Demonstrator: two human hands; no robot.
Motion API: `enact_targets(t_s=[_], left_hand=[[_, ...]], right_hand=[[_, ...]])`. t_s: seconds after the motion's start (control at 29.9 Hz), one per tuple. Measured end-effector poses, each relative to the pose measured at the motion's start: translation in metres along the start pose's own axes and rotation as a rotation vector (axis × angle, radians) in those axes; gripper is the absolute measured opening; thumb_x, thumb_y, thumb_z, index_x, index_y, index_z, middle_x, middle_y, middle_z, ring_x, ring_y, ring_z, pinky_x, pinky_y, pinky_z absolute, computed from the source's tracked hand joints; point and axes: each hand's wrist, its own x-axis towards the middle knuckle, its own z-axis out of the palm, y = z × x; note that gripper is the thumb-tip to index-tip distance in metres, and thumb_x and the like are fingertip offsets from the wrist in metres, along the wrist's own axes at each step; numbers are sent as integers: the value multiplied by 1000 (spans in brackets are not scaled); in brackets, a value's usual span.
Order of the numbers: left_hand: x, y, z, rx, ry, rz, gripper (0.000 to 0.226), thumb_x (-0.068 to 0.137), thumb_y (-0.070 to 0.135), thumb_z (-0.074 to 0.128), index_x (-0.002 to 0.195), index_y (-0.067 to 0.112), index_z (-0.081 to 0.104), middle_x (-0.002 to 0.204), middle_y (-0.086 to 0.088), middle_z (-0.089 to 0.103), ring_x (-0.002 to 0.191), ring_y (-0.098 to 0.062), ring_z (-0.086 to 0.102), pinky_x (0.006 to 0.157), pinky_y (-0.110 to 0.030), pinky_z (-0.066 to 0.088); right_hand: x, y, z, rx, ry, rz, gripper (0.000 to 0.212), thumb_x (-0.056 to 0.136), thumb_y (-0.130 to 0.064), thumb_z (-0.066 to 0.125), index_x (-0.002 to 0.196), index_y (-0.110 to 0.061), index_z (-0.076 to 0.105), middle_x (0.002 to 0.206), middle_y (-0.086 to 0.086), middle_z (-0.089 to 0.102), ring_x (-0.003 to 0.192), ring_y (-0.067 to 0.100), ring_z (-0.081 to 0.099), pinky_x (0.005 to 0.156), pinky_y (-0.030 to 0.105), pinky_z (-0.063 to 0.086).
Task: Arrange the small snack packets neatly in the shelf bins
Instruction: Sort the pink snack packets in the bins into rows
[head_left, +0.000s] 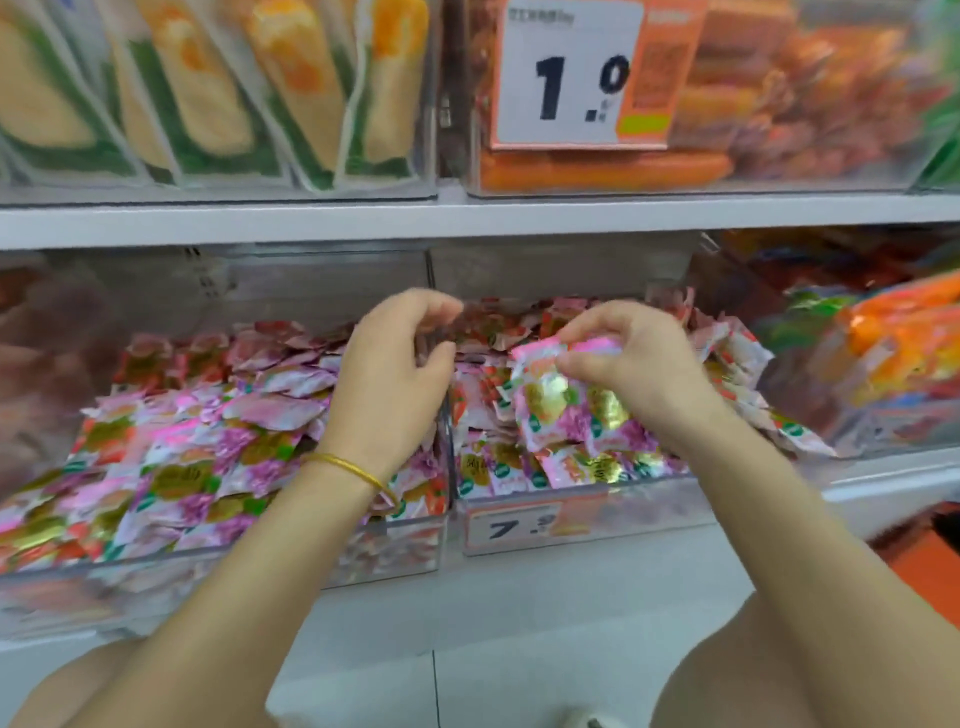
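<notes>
Two clear shelf bins sit side by side on the lower shelf, both full of small pink, gold and green snack packets. The left bin (363, 551) holds a loose heap of packets (208, 441). My right hand (634, 358) pinches a small bunch of packets (561, 405) by their top edges, held above the right bin (649, 509). Over the divider between the bins hovers my left hand (395, 374), a gold bangle on its wrist. Its fingers are loosely curled, and no packet shows in them.
A price label (519, 527) is fixed to the right bin's front. On the upper shelf are bins of corn packs (208, 93) and orange sausages (727, 104), with a price card (571, 73). Orange and green packs (893, 343) fill the bin at right.
</notes>
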Motion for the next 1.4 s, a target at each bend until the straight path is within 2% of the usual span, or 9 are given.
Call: enact_targets(t_s=[0.2,0.27,0.43,0.6,0.67,0.9,1.07,1.24,1.4], left_hand=[[-5,-13,7,86,-45,63,19,85,7,56,96,19,65,94,14,54,96,-10,52,89,-25,36],[-6,-18,7,97,-65,92,16,86,13,54,95,19,65,98,14,55,102,-9,50,92,-24,32],[-9,-22,6,83,-85,86,18,89,22,49,99,21,64,102,14,55,103,-1,45,92,-5,26],[-10,-23,6,67,-95,79,21,89,22,47,101,20,64,104,15,54,105,-3,45,90,1,23],[-10,-24,6,68,-94,79,19,90,19,48,101,20,64,104,14,55,106,-5,46,90,1,23],[-9,-23,6,68,-96,73,24,85,22,46,100,18,65,103,13,56,106,-9,49,90,-3,25],[-10,-22,5,58,-99,65,21,88,21,47,100,20,64,103,14,55,107,-8,48,90,-3,25],[-10,-21,3,42,-103,56,20,92,12,50,105,20,63,106,14,54,107,-2,44,89,2,24],[-8,-21,4,11,-78,57,23,89,17,47,105,17,63,104,12,55,101,2,44,88,0,27]], right_hand=[[2,-12,45,-502,-393,-86,5,80,-19,69,82,-16,73,92,5,71,90,20,64,72,24,46],[6,-10,38,-476,-363,-47,8,83,-20,67,77,-17,71,94,5,71,87,21,66,72,28,50],[5,-15,40,-184,-230,-67,11,85,-26,67,84,-15,68,94,-4,64,91,8,55,71,20,34],[-7,-11,48,-495,-265,-247,30,84,-29,66,110,-16,61,108,2,61,97,20,57,83,37,47],[-12,-10,38,-500,-232,-316,24,84,-25,67,107,-18,65,107,-1,64,101,17,56,86,32,46],[-20,-6,54,-692,-561,-332,35,84,-35,66,105,-7,67,106,8,65,98,23,58,84,35,47],[-13,-7,47,-506,-733,-196,27,86,-23,67,111,-12,65,93,-1,61,87,13,57,74,21,44],[1,-8,46,-371,-296,-200,10,86,-9,62,92,-12,69,75,-8,57,67,7,54,57,12,39],[18,-11,74,-413,-509,-227,44,79,-23,67,120,-13,56,87,-4,53,78,15,49,69,29,44]])
